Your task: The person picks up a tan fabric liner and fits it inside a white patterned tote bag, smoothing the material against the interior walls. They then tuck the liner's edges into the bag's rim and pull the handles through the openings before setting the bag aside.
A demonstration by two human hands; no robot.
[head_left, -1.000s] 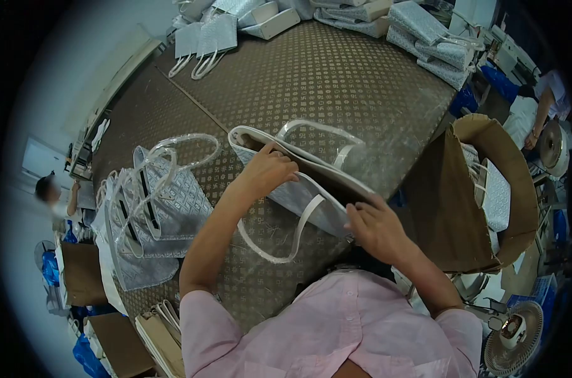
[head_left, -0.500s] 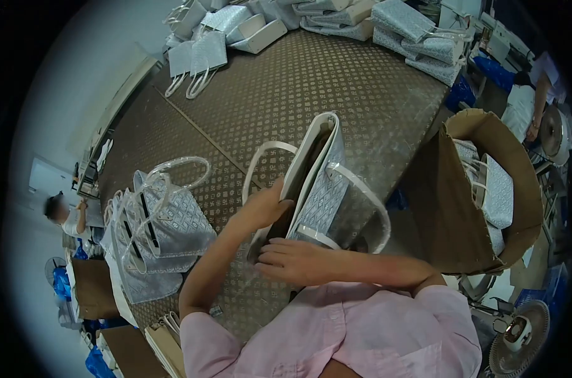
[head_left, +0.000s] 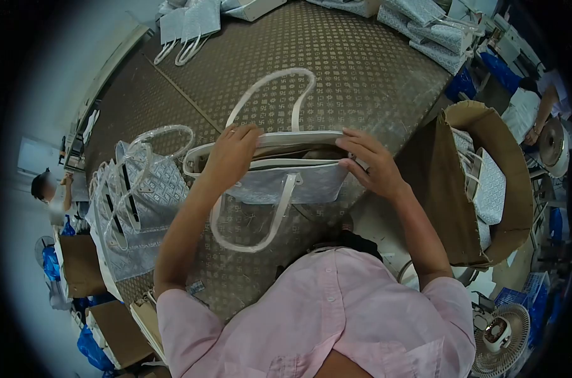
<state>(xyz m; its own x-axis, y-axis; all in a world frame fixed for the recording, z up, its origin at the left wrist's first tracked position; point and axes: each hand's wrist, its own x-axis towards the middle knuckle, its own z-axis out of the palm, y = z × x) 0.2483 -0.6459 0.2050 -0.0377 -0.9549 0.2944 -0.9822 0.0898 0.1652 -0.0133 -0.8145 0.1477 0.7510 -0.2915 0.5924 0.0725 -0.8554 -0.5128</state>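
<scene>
A silver patterned handbag (head_left: 311, 183) with white trim lies across the patterned table in front of me, its top open and the beige lining showing. One white handle (head_left: 270, 75) loops away from me, the other (head_left: 248, 247) toward me. My left hand (head_left: 230, 157) grips the bag's rim near its left end, fingers over the far edge. With thumb below and fingers above, my right hand (head_left: 373, 165) holds the right end of the rim. Several similar silver bags (head_left: 150, 201) stand together at the left, handles up.
More silver bags lie along the table's far side (head_left: 191, 25) and far right (head_left: 430, 31). A cardboard box (head_left: 446, 189) holding bags stands right of the table. One person (head_left: 53, 192) is at far left, another (head_left: 531, 110) at far right. A fan (head_left: 503, 337) is at lower right.
The bag has turned from pointing away from me to lying crosswise. My right hand has moved from its near end to its right end; my left hand has moved up and left along the rim.
</scene>
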